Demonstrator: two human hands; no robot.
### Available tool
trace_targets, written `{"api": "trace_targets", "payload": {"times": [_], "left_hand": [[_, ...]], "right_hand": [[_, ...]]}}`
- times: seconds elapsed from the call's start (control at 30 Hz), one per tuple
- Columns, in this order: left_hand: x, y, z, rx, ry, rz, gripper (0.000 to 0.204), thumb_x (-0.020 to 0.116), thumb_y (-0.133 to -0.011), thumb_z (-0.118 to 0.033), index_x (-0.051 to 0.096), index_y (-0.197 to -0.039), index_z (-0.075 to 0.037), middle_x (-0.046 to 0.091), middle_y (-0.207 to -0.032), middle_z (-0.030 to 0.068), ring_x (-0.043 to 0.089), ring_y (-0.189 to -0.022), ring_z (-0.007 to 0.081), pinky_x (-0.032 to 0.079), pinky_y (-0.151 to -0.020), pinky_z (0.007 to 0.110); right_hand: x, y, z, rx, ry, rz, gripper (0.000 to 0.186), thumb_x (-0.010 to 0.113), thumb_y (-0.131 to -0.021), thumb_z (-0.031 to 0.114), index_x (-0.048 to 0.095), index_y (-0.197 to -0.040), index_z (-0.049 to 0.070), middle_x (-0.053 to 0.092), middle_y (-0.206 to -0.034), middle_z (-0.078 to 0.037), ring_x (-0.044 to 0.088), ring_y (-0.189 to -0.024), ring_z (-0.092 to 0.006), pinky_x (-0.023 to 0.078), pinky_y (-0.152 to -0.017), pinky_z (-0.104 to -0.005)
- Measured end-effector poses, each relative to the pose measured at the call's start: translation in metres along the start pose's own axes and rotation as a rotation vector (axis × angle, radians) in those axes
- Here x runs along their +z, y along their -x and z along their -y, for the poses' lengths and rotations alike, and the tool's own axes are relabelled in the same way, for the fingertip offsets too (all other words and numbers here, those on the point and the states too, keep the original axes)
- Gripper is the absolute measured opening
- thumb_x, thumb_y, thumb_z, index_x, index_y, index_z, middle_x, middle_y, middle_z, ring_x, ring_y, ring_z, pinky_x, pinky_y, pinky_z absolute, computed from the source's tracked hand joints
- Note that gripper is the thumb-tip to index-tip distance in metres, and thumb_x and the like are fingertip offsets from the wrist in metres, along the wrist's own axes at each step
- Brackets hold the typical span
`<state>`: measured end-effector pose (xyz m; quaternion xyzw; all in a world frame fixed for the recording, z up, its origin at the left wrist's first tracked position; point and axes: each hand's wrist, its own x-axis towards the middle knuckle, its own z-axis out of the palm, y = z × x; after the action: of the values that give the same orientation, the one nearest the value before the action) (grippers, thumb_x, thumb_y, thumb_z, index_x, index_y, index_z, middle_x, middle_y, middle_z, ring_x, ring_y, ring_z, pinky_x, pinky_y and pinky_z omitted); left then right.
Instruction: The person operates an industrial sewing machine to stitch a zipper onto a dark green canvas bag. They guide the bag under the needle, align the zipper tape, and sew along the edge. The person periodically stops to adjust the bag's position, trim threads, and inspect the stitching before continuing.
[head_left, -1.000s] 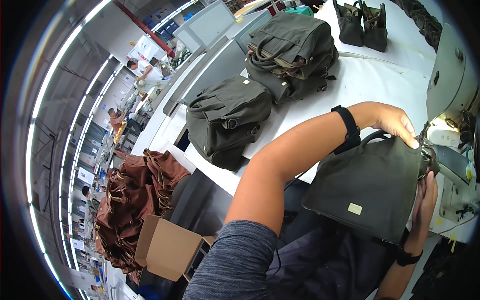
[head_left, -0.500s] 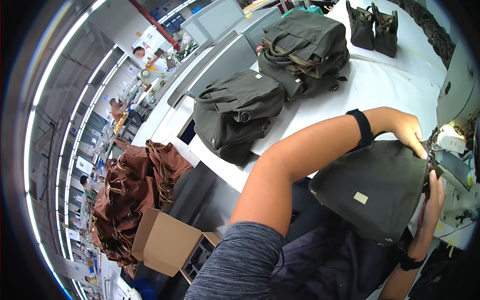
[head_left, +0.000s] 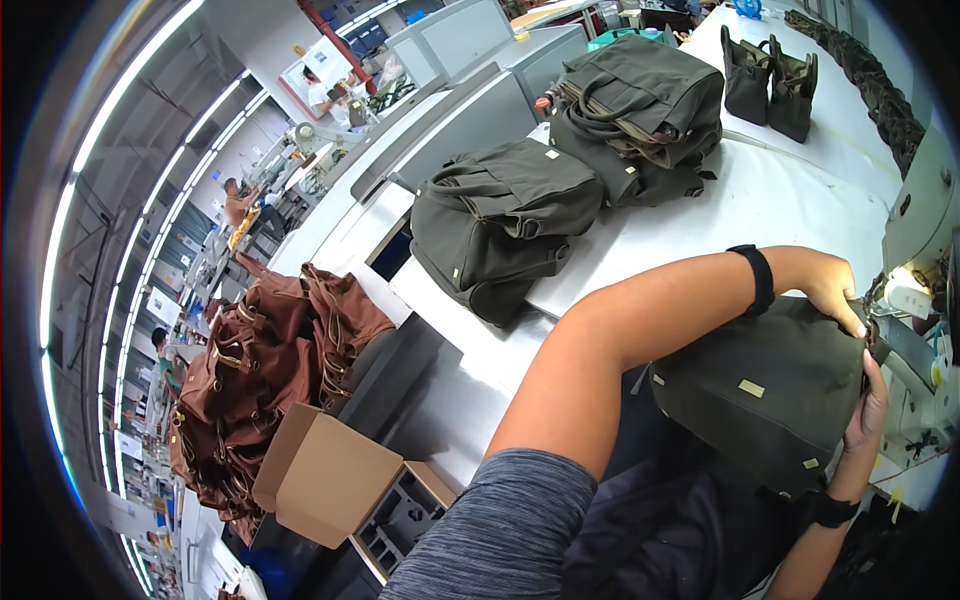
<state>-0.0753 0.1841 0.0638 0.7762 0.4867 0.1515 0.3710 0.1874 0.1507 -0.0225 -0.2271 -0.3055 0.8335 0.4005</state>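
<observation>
A dark olive bag (head_left: 790, 370) with small pale metal-like tags lies tilted across my front at the right. My left hand (head_left: 832, 288) bends over its upper far corner, fingers closed on the edge beside the sewing machine (head_left: 918, 225). Lower down the same edge, my right hand (head_left: 868, 408) grips the bag from the near side, with its fingertips pointing up toward the left hand's. Both hands are close to the machine's lit needle area. The bag's edge and the machine's head partly hide what lies between the fingers.
Olive bags (head_left: 510, 215) sit on the white table (head_left: 800, 185), with a stack (head_left: 640, 95) behind them and two small upright bags (head_left: 770, 85) farther back. Reddish-brown bags (head_left: 270, 350) are piled at left, beside an open cardboard box (head_left: 335, 475). People work far left.
The view has shifted slightly. The bag's held edge remains at the machine, and a second tag now shows near its lower corner. My right hand's fingers have bent closer onto the edge.
</observation>
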Motion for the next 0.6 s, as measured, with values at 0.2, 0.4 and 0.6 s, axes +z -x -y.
{"api": "trace_targets", "payload": {"times": [0.2, 0.4, 0.6], "left_hand": [[0.007, 0.007, 0.003, 0.034, 0.11, -0.066, 0.058, 0.088, -0.076, -0.059, 0.083, -0.096, -0.004, 0.078, -0.09, 0.0106, 0.072, -0.082, 0.0208, 0.056, -0.077, 0.035], [0.008, 0.003, 0.006, 0.033, 0.157, -0.041, 0.061, 0.087, -0.075, -0.061, 0.083, -0.097, -0.004, 0.078, -0.088, 0.011, 0.071, -0.08, 0.0202, 0.056, -0.076, 0.034], [0.002, 0.006, 0.009, 0.079, 0.031, -0.05, 0.065, 0.087, -0.076, -0.06, 0.076, -0.089, 0.003, 0.073, -0.079, 0.0107, 0.067, -0.074, 0.0182, 0.053, -0.069, 0.034]], "right_hand": [[-0.006, -0.002, -0.003, 0.0, -0.02, -0.026, 0.033, 0.065, -0.104, 0.016, 0.064, -0.132, -0.001, 0.072, -0.129, -0.012, 0.069, -0.116, -0.0205, 0.052, -0.105, -0.0367], [0.001, 0.004, -0.005, -0.068, -0.01, -0.064, 0.036, 0.064, -0.104, 0.016, 0.063, -0.136, -0.001, 0.07, -0.133, -0.012, 0.067, -0.119, -0.0197, 0.05, -0.107, -0.0362], [0.008, 0.005, 0.0, -0.089, 0.056, -0.044, 0.042, 0.065, -0.103, 0.017, 0.061, -0.14, -0.002, 0.065, -0.139, -0.011, 0.06, -0.127, -0.0196, 0.044, -0.112, -0.0358]]}}
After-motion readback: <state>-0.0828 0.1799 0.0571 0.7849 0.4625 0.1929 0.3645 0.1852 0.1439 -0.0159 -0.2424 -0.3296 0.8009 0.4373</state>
